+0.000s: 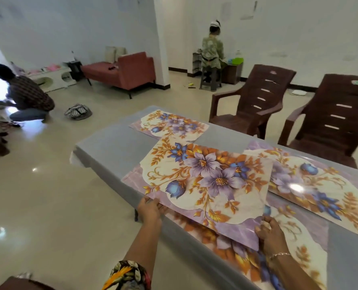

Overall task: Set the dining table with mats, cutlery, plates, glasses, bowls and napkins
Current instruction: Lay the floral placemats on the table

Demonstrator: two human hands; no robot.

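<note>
Both hands pinch 1 floral mat (pixel 205 185) at the centre of the frame: the left hand (pixel 151 208) curls round its lower left corner, the right hand (pixel 268 233) round its lower right corner. It overlaps a second mat (pixel 299 243) lying on the grey table (pixel 111 147) at lower right. A third mat (pixel 324 189) lies at the right, a fourth (pixel 169 124) further up. 2 brown chairs (pixel 255 101) stand at upper right

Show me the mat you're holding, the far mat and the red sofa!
held mat (pixel 211 174): head view, middle, on the purple flowers.
far mat (pixel 169 124): head view, its flowered middle.
sofa (pixel 136 70): head view, its red backrest.
</note>
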